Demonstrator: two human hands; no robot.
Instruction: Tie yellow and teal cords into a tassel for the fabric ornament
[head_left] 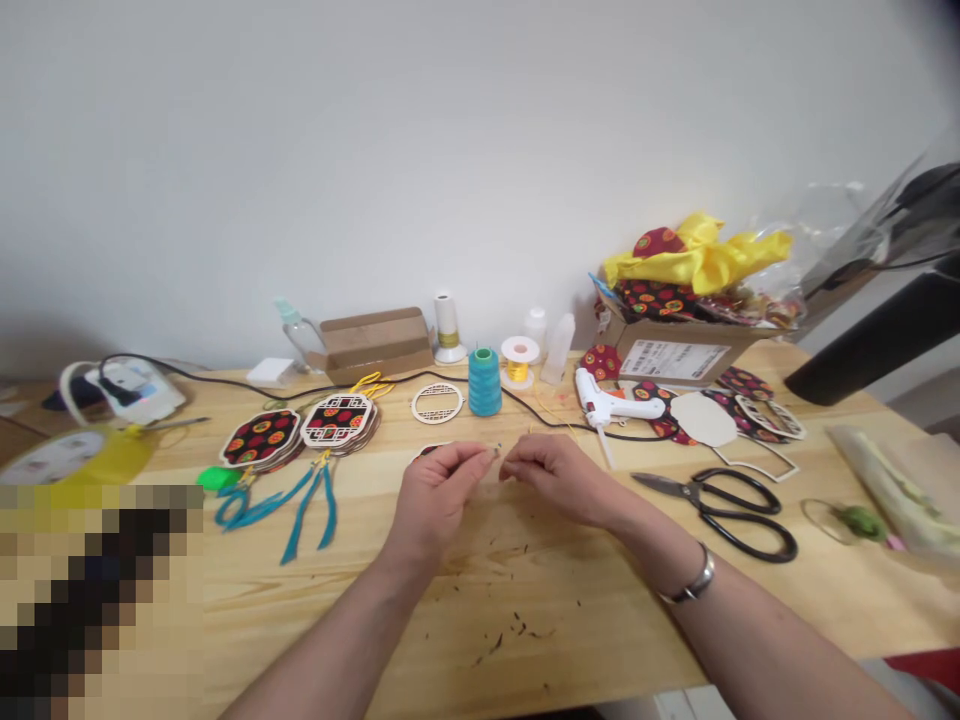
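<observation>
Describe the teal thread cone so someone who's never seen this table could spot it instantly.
On the wooden table, look just beyond where the left hand and right hand nearly meet. There stands the thread cone, upright, its thread plain teal, unlike the white-rimmed spool of yellow thread to its right.
</observation>
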